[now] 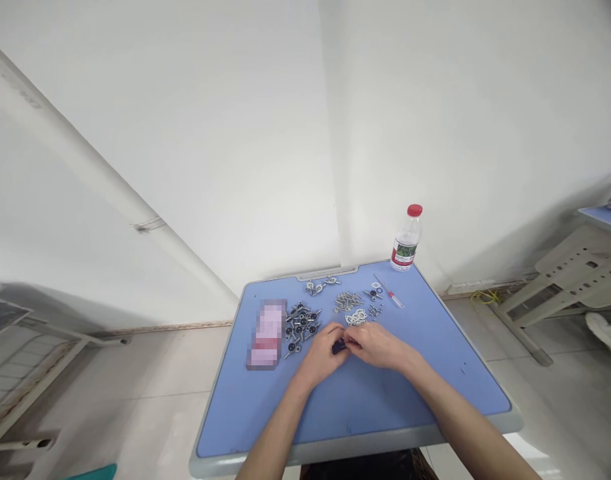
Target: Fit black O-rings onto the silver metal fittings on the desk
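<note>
My left hand (322, 353) and my right hand (378, 345) meet over the middle of a blue desk top (365, 400). Both pinch a small dark part (339, 347) between their fingertips. Just beyond the hands lie a heap of black-and-metal fittings (300, 325), a pile of screws (348, 301), some flat metal plates (356, 319) and small nuts (375, 311). A thin red-handled screwdriver (391, 294) lies further back on the right.
A blurred pink object (266, 333) lies left of the fittings. A water bottle with a red cap (407, 238) stands at the desk's back right corner. White wall behind; another desk (575, 267) to the right, a rack (15, 347) on the left.
</note>
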Motion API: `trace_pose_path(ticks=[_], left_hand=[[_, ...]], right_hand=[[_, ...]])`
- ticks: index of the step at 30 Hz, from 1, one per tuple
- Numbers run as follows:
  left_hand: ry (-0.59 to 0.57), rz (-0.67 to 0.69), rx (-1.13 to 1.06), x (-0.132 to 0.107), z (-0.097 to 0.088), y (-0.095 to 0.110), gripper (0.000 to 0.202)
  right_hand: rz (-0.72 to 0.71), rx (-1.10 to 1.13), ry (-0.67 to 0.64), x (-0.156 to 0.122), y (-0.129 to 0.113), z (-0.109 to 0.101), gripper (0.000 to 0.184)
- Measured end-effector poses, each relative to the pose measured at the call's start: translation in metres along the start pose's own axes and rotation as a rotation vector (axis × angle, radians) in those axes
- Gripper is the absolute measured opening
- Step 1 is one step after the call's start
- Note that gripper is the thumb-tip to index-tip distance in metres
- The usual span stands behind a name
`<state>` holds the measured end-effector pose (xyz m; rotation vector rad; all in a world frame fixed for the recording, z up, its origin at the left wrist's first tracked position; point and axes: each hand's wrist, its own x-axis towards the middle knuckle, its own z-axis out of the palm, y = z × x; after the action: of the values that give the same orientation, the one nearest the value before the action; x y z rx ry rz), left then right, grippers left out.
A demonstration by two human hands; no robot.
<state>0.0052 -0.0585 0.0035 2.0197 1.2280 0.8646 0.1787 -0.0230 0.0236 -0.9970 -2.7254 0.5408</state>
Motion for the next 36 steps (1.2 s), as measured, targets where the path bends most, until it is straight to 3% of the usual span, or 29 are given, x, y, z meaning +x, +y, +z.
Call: trace_pose_path(ticks=[7,11,17,36], left_hand=[[0.007,-0.021,0.024,-0.001,0.0,-0.004,0.012],[-0.004,-0.035,0.054,-0.003,0.0,-0.005,0.015],[-0.004,-0.044,0.054,-0.003,-0.001,-0.005,0.016],[0.03,-0.112,-0.119,-0.002,-0.008,-0.006,0.015]], right_hand=[[0.032,0.142,0.075,-0.004,0.007,-0.015,0.014],[0.227,0.038,0.173,-0.006,0.031,-0.023,0.017],[0.439,-0.137,0.123,-0.005,0.061,-0.024,0.019],[0.456,-0.113,0.035,-0.007,0.058,-0.027,0.027]])
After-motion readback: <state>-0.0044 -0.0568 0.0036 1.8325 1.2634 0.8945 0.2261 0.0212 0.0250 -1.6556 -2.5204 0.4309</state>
